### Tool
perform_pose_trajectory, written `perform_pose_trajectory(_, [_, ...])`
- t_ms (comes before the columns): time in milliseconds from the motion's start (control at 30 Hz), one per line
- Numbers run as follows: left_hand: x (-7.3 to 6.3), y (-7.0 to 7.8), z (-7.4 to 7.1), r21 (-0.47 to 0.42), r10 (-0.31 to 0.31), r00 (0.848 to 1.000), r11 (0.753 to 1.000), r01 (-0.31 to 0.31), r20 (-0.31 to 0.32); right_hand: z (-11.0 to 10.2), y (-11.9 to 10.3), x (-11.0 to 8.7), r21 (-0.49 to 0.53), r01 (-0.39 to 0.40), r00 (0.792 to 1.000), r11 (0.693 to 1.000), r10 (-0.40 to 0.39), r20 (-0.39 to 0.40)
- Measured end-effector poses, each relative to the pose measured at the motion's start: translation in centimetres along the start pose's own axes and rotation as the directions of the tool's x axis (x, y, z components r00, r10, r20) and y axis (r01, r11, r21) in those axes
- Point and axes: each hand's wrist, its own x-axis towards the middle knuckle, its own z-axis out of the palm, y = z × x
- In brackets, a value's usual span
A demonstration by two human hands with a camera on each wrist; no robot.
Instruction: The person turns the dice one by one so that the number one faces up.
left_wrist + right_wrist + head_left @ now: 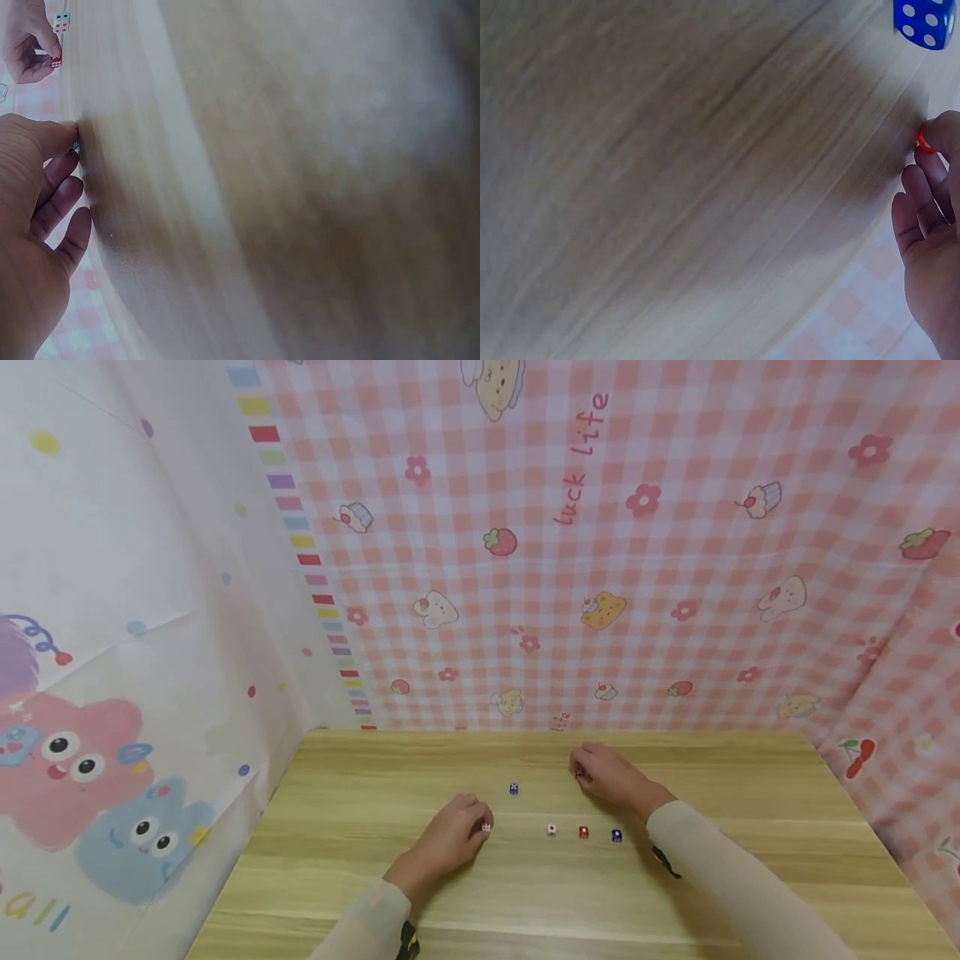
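Observation:
My left hand (452,837) pinches a small white die (486,827) between thumb and fingers at the table's middle. The left wrist view shows this left hand (37,187), with the die almost wholly hidden by the fingertips. Farther back, my right hand (611,777) holds a red die (578,772) in its fingertips; the right wrist view gives a sliver of that red die (924,142). Between the hands stand a blue die (513,789) and, nearer the front, a row of a white die (552,830), a second red die (583,832) and a second blue die (617,836).
The dice lie on a light wooden table (315,860). Behind it hangs a pink checked cloth (525,577) that meets the table's back edge. A white cloth with cartoon figures (187,652) covers the left side, and more checked cloth (915,693) hangs at the right.

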Motion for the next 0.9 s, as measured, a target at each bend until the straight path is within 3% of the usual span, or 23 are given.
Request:
perform_pose_trajectory(400, [-0.01, 0.2, -0.07, -0.002, -0.018, 1.0, 1.0, 0.018, 0.002, -0.35, -0.12, 0.01, 0.006, -0.039, 0.999, 0.999, 0.039, 0.039])
perform_pose_trajectory(900, [-0.13, 0.33, -0.21, -0.008, -0.03, 0.999, 1.0, 0.03, 0.01, -0.15, -0.55, 0.33, -0.016, 0.011, 1.0, 1.0, -0.011, 0.012])
